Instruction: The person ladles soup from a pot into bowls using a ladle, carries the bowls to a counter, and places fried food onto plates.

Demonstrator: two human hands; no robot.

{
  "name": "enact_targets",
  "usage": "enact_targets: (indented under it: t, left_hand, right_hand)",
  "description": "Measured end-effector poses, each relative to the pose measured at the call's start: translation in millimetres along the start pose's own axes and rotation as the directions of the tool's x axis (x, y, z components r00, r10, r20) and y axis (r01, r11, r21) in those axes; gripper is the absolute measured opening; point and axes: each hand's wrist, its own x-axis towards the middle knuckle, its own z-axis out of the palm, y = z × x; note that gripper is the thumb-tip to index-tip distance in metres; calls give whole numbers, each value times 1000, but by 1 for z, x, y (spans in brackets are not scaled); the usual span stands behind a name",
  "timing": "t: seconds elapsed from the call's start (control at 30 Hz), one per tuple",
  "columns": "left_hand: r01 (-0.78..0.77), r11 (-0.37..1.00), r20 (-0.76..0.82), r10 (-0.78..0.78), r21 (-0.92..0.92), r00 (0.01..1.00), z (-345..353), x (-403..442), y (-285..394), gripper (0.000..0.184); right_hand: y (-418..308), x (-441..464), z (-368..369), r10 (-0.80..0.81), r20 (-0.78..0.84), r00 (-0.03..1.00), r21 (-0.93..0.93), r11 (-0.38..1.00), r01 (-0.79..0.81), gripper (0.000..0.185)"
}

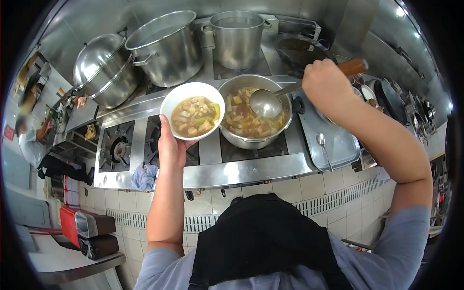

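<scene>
1. Right hand [328, 77], upper right of the frame: clenched around the steel ladle [266, 103] by its wood-ended handle; a steady wrist would help control the scoop.
2. Left hand [173, 145], left of centre: grasping the white bowl [193, 89] (thumb by the rim), tilted toward the camera; levelling it should guard against spills.
3. Metal pot [253, 143], centre: beside the bowl, beneath the scoop, holding chunky stew [241, 123]; slow, low ladle movements should limit splashing.

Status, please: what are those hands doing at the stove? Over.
Left hand: holding white bowl of chunky stew. Right hand: gripping ladle at the stew pot. Nothing seen blocking the ladle.
</scene>
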Motion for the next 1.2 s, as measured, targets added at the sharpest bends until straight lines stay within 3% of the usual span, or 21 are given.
enact_targets:
  t: [0.2, 0.33, 0.43, 0.5, 0.63, 0.7, 0.8, 0.9, 1.1, 1.2]
  left_hand:
    - [5, 1000, -40, -5, -1, 999, -9, -19, 5, 71]
    - [-2, 999, -59, 0, -39, 998, -14, -23, 4, 72]
    - [-11, 999, -51, 9, -31, 999, -21, -26, 4, 72]
    - [-20, 999, -61, 18, -35, 998, -25, -27, 2, 72]
    - [-29, 999, -61, 27, -44, 998, -22, -27, 3, 72]
    - [-37, 998, -54, 33, -56, 998, -22, -24, 0, 72]
    - [-54, 996, -52, 50, -71, 997, -21, -19, 0, 71]
    - [-24, 996, 20, 26, -85, 999, -29, -15, -3, 69]
    - [-22, 996, 7, 23, -88, 1000, -29, -14, -3, 69]
    - [-26, 995, 1, 26, -94, 1000, -27, -14, -2, 69]
  right_hand:
    - [-36, 38, -1, -47, 75, 996, -75, 996, 52, 19]
    - [-58, 52, 13, -91, 35, 995, -106, 990, 94, 17]
    - [-60, 57, 34, -129, 51, 990, 19, 992, 128, 13]
    - [-53, 58, 46, -100, 107, 989, 237, 969, 73, 15]
    - [-58, 53, 68, -53, 128, 990, 351, 936, 5, 18]
    - [-65, 52, 66, -32, 292, 956, 523, 842, -132, 25]
    - [-57, 44, 67, 44, 428, 903, 577, 756, -310, 35]
    - [-43, 32, 75, 42, 509, 859, 586, 714, -383, 42]
    - [0, 13, 59, 7, 609, 793, 593, 660, -461, 41]
    - [11, 3, 43, 62, 579, 813, 572, 680, -459, 41]
